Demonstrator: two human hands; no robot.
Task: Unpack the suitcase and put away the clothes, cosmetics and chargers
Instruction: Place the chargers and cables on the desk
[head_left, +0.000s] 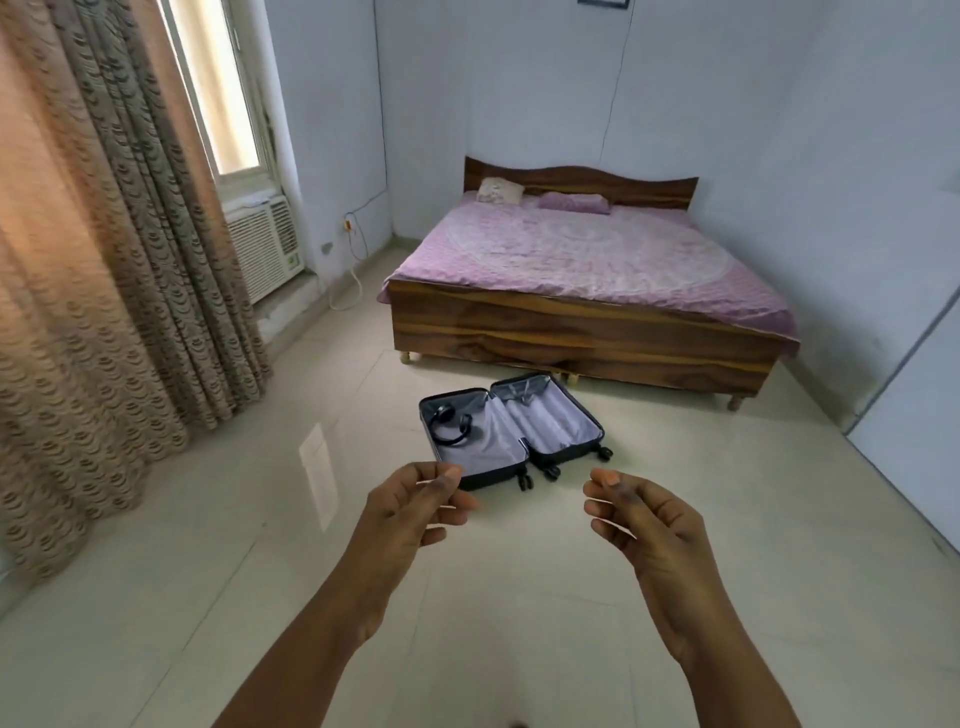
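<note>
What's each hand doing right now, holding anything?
Left hand: empty, fingers loosely curled, raised in the air.
Right hand: empty, fingers loosely curled, raised in the air.

Both hands, left (410, 506) and right (636, 512), are raised forward, apart, fingers loosely curled, seemingly holding nothing.

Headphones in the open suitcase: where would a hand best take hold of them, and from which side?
By the headband: the headphones lie flat on the lining of the left half of the suitcase, band arcing toward the near side, earcups farther back. Coming straight down from above looks best, since the shell walls block sideways reach. Both hands hold nothing.
</note>
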